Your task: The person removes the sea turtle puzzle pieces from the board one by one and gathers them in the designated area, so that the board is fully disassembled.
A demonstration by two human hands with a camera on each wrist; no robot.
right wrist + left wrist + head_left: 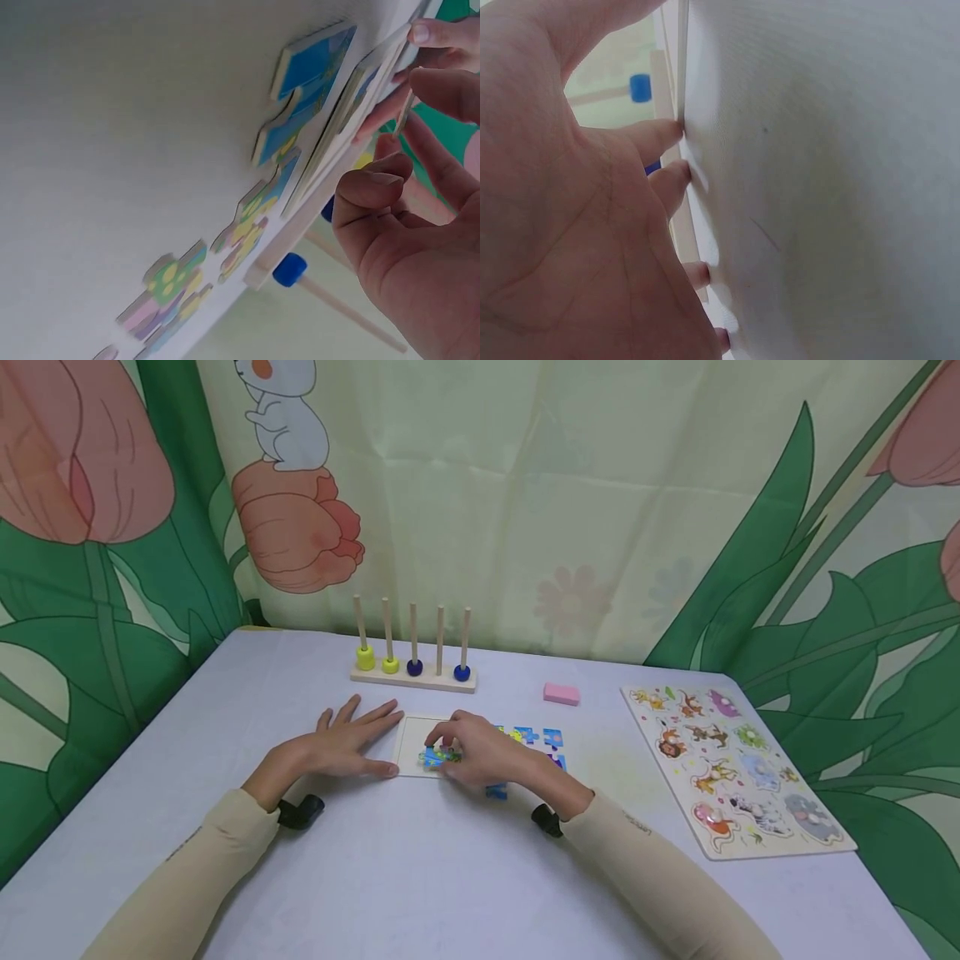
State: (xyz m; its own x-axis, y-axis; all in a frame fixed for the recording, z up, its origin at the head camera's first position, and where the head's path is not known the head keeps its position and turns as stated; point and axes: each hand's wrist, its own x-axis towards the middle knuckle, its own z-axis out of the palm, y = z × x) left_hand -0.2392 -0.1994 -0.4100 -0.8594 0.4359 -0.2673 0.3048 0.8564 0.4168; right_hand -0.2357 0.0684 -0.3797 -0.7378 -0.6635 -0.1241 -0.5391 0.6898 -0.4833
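A pale rectangular puzzle board (411,739) lies flat on the white table. My left hand (341,747) rests beside its left edge with fingers spread, fingertips and thumb right at the board. Over the board, my right hand (480,747) pinches a thin jigsaw piece (404,116) between thumb and fingers; it shows edge-on in the right wrist view. A colourful patch of puzzle (432,758), mostly blue, shows under the right fingers. Several loose jigsaw pieces (552,737) lie right of the board, partly hidden behind the right hand in the head view.
Behind the board stands a wooden peg counter (412,680) with yellow and blue beads on upright rods. A pink block (561,694) sits at the back. An animal peg puzzle (705,777) lies at the right side of the table. A printed curtain (525,510) hangs behind.
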